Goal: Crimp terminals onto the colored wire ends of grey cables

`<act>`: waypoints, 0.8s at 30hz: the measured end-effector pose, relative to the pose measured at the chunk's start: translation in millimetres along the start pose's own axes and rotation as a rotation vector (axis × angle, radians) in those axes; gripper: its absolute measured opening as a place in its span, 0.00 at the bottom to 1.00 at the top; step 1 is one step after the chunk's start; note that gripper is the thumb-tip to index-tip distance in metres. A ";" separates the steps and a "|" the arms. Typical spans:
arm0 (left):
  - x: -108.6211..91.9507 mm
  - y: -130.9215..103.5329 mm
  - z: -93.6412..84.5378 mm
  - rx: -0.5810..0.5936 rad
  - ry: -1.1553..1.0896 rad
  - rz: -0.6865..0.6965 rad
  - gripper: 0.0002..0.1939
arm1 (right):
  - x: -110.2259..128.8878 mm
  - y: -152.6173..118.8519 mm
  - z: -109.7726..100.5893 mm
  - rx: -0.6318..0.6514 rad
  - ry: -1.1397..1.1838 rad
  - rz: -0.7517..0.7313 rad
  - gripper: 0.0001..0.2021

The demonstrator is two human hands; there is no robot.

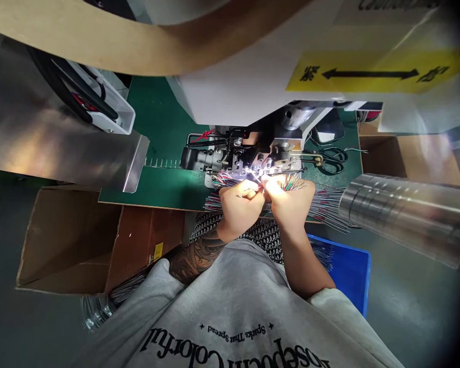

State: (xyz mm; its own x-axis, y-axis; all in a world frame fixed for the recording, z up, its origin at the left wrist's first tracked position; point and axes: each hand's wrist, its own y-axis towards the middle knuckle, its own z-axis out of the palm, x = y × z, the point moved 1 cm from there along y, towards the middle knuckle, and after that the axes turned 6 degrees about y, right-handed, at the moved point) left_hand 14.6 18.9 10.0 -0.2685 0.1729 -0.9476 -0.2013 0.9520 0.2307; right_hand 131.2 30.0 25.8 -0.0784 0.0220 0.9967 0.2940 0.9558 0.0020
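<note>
Close together in front of the lit working head of a terminal crimping machine (266, 166), my two hands nearly touch. My left hand (242, 205) is closed, its thumb and fingers pinched at a thin wire by the bright spot. My right hand (293, 203) is closed too, pinching at the same place, with stripped ends of several wires (296, 182) showing above its knuckles. The exact wire between the fingertips is washed out by glare. Grey, red and black wires (331, 207) lie under and beside both hands along the table's front edge.
Scissors (332, 160) and a dark device (329, 128) lie right on the green table (161, 189). A terminal strip (163, 163) feeds from the left past a metal plate (132, 168). A shiny cylinder (402, 217) juts in right. Cardboard boxes (67, 240) and a blue bin (354, 266) stand below.
</note>
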 end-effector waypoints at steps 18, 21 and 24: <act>8.0 -3.9 -6.2 0.011 0.003 -0.022 0.28 | -9.4 -14.1 0.5 -0.009 0.040 -0.101 0.21; 9.3 -3.8 -5.7 0.015 0.000 -0.009 0.30 | -15.2 -14.2 -1.1 -0.022 0.042 -0.111 0.16; 6.1 -2.3 -5.3 0.013 0.012 0.010 0.30 | -16.8 -11.4 -1.4 -0.018 0.037 -0.122 0.09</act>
State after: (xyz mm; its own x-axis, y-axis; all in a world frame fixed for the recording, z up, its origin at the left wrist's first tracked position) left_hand 8.4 16.4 4.9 -0.2822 0.1796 -0.9424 -0.1861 0.9534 0.2374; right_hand 130.5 18.3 9.1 -0.0797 -0.1052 0.9913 0.3011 0.9454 0.1245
